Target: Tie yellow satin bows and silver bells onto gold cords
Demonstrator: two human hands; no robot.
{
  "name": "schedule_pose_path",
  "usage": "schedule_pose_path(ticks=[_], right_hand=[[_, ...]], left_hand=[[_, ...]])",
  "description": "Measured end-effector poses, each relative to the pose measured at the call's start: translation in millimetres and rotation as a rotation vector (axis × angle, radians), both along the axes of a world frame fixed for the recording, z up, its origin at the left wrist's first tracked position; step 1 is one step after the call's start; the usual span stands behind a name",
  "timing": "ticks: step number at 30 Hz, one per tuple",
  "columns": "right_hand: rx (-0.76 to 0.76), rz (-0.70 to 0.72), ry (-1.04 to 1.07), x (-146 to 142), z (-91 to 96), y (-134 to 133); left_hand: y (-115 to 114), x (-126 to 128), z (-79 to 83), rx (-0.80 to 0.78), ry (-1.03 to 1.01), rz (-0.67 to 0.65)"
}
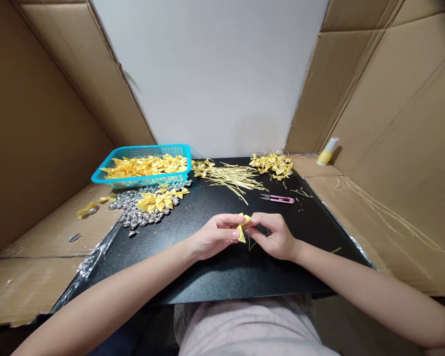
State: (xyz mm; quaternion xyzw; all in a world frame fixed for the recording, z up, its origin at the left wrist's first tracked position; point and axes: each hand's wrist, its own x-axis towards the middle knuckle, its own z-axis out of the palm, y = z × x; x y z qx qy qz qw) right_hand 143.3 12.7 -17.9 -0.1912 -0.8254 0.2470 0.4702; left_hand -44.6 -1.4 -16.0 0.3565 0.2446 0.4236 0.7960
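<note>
Between my two hands, above the front middle of the black table, is a yellow ribbon bow (242,234). My left hand (217,236) pinches the bow between thumb and fingers. My right hand (274,235) is closed at the bow's right side, its thumb and forefinger pressed together. A thin yellow cord (250,244) hangs below the right fingertips; whether those fingers grip the cord, the bow or both is hidden. Pink-handled thread snips (278,199) lie behind my right hand. A pile of cut yellow cords (235,178) lies farther back.
A turquoise basket (141,184) of yellow bows stands back left. Silver bells or beads (133,210) spread before it, with loose bows (161,199) on top. Bows with silver pieces (272,165) are heaped back right. A thread spool (328,151) stands on the cardboard (378,207) at right.
</note>
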Motion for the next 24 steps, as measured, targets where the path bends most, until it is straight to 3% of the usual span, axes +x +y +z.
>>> schedule_pose_path(ticks=[24], right_hand=[[-0.045, -0.049, 0.008, -3.4, -1.1, 2.6]], left_hand=[[1.7, 2.9, 3.6, 0.121, 0.063, 0.087]])
